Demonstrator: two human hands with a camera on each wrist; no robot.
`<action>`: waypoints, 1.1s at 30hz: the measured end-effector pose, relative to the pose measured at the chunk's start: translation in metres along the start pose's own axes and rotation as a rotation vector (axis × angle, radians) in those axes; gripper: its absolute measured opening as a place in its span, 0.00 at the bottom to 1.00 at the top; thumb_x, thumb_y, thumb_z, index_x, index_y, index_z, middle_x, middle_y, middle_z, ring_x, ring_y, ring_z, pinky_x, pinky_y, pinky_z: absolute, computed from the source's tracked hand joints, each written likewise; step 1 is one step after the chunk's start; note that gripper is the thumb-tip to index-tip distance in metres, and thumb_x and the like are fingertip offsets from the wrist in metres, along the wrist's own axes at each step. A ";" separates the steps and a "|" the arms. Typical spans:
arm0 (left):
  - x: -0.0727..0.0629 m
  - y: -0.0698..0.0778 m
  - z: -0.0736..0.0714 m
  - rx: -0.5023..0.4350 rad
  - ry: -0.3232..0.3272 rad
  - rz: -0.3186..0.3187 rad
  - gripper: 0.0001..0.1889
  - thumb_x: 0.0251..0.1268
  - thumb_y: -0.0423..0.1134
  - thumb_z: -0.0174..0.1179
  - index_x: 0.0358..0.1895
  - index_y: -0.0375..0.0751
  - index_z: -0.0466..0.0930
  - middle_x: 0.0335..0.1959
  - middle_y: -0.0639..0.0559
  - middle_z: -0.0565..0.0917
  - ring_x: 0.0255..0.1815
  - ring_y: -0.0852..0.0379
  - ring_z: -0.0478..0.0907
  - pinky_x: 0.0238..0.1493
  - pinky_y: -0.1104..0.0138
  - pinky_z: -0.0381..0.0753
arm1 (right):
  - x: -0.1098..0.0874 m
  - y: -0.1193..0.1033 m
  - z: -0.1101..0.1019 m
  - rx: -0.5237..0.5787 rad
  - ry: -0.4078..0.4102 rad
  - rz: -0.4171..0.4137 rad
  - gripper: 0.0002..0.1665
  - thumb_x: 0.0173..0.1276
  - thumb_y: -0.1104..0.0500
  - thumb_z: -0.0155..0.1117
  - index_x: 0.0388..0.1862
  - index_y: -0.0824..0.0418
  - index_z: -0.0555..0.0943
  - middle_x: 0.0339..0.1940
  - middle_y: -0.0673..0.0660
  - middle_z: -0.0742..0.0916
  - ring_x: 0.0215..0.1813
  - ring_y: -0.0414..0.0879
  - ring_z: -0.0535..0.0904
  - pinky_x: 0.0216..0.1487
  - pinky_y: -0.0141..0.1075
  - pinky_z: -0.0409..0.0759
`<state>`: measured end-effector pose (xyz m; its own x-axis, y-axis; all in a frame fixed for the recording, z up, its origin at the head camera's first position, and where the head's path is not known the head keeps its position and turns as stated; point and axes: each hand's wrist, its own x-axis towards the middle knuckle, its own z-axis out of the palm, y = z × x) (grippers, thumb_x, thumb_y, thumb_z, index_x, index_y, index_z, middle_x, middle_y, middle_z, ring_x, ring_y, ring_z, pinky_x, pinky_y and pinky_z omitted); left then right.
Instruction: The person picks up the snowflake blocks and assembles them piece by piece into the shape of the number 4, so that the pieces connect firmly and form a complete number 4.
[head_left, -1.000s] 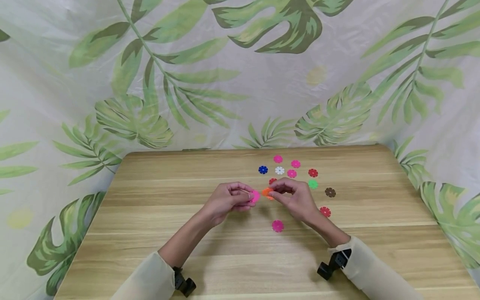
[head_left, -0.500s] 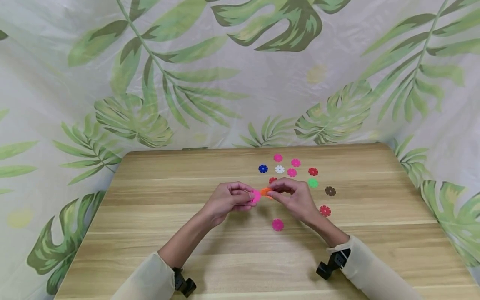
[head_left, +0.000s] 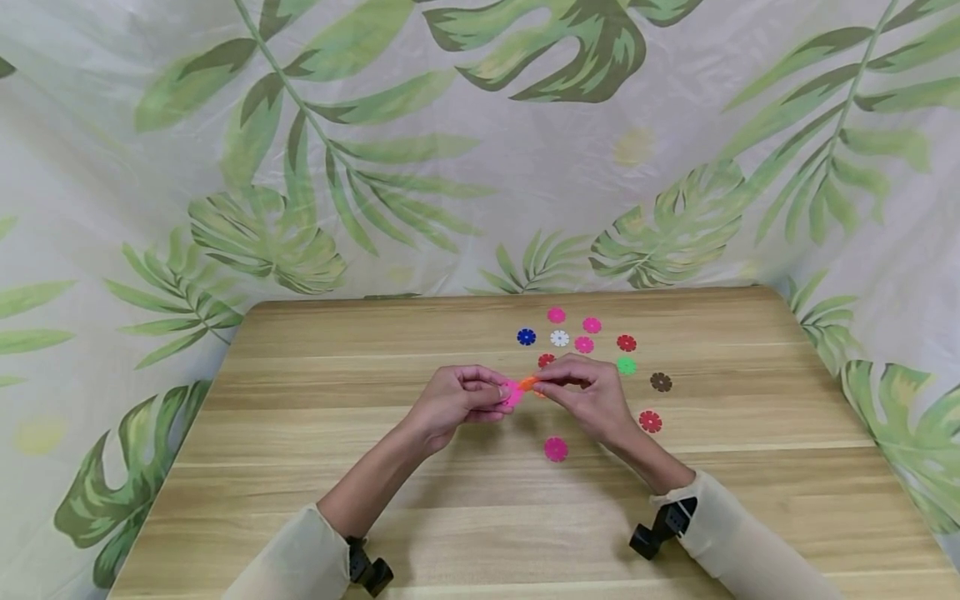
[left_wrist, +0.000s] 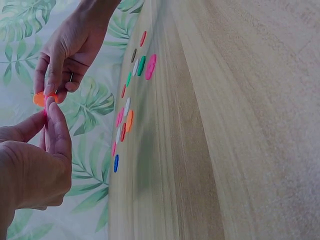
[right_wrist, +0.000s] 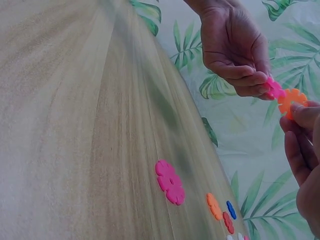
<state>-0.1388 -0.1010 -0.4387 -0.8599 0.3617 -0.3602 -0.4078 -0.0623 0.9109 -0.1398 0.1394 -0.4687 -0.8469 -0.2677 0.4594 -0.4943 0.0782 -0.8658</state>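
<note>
My left hand (head_left: 457,402) pinches a pink notched plastic disc (right_wrist: 273,88) between thumb and fingers, above the wooden table. Facing it, my right hand (head_left: 594,398) pinches an orange notched disc (right_wrist: 292,102) by its edge. The rims of the two discs meet, the orange one turned crosswise to the pink. In the left wrist view the orange disc (left_wrist: 39,99) shows on both sides of the pink disc's edge. Fingertips cover part of each disc.
On the table (head_left: 300,467), a loose pink disc (head_left: 556,449) lies nearest the person. Beyond and right of the hands are several more, including a blue disc (head_left: 527,337), a white disc (head_left: 559,338), a green disc (head_left: 626,366) and a brown disc (head_left: 661,382). A patterned curtain (head_left: 375,167) hangs behind.
The orange disc has moved slightly left, from apart to meeting the pink disc's rim, and has turned more edge-on. My left hand has hardly moved.
</note>
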 end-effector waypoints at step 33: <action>-0.001 0.000 -0.004 -0.031 -0.055 -0.028 0.13 0.75 0.30 0.65 0.57 0.30 0.82 0.45 0.41 0.92 0.42 0.53 0.91 0.50 0.59 0.91 | 0.004 0.005 -0.002 -0.014 -0.024 0.008 0.08 0.63 0.74 0.77 0.41 0.67 0.92 0.36 0.60 0.92 0.38 0.44 0.88 0.38 0.35 0.89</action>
<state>-0.1392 -0.1053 -0.4394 -0.8299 0.4147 -0.3732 -0.4418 -0.0801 0.8935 -0.1462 0.1402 -0.4711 -0.8459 -0.2898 0.4478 -0.4906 0.0933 -0.8663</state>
